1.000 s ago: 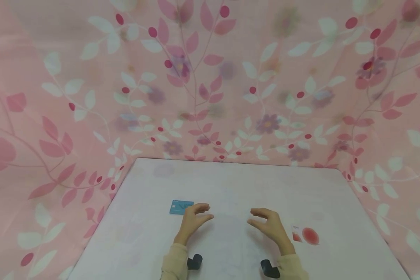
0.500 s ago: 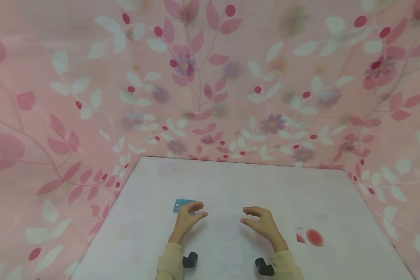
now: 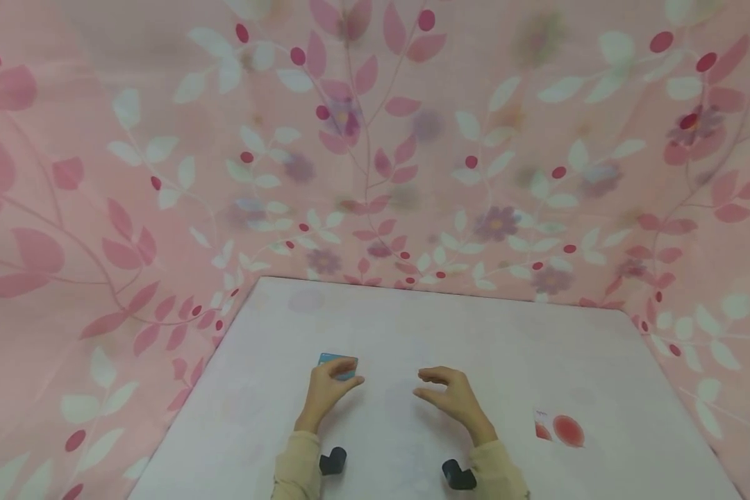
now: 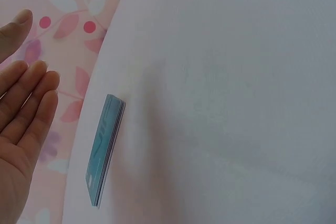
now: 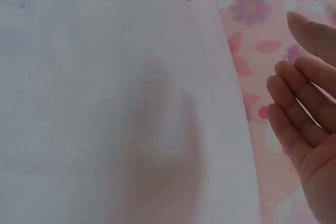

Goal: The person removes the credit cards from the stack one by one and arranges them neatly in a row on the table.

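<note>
My left hand (image 3: 325,394) hovers over the table with fingers and thumb apart, holding nothing. From the head view it partly covers a thin stack of blue cards (image 4: 106,150). The left wrist view shows that stack lying flat, its layered edges visible, apart from the left hand's fingers. To the right, my right hand (image 3: 456,397) is also raised, empty, with its fingers loosely bent and its thumb apart. Both palms face inward across a gap. A red and white card (image 3: 567,430) lies to the right of the right hand.
The white table (image 3: 425,326) is bordered by pink floral cloth (image 3: 375,139) behind and at both sides. Small black devices sit at each wrist, a left one (image 3: 333,461) and a right one (image 3: 459,475). Soft hand shadows fall on the tabletop.
Both hands have drifted left over the table, and the gap between them has narrowed. The left hand now covers more of the blue stack. The head view has turned slightly left.
</note>
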Motion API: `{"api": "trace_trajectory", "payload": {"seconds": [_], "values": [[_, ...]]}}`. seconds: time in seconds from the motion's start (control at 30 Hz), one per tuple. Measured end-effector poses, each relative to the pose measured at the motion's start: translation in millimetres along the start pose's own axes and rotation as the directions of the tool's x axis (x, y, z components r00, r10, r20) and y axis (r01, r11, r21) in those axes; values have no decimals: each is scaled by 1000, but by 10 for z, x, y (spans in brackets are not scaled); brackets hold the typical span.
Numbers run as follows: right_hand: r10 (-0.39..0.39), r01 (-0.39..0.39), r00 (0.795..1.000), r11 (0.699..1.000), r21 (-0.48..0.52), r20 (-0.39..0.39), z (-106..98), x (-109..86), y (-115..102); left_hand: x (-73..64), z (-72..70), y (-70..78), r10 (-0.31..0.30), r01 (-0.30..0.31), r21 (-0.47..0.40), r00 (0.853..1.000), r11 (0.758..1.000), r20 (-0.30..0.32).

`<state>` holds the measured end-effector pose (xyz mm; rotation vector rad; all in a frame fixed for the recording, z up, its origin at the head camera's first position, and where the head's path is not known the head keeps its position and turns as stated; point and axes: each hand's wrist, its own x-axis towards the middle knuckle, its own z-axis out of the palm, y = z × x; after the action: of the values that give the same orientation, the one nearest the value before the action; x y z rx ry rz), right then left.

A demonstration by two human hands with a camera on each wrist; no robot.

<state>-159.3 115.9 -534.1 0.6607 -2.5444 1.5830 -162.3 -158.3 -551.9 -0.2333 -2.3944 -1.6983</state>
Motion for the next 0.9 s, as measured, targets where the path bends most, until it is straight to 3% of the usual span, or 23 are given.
{"api": "trace_trajectory", "payload": {"seconds": [0.27,0.57,0.9], "values": [[-2,0,999,999,40,47,209,115,-57,-15,-92,-24,-4,4,5,1000,1000,-10],[-1,-7,997,995,99,78,272,182,-471,-14,-207,-78,7,-6,28,998,1000,-64],[-19,15,998,997,75,57,544,306,-77,4,-322,-110,19,-14,66,997,998,-72]]}}
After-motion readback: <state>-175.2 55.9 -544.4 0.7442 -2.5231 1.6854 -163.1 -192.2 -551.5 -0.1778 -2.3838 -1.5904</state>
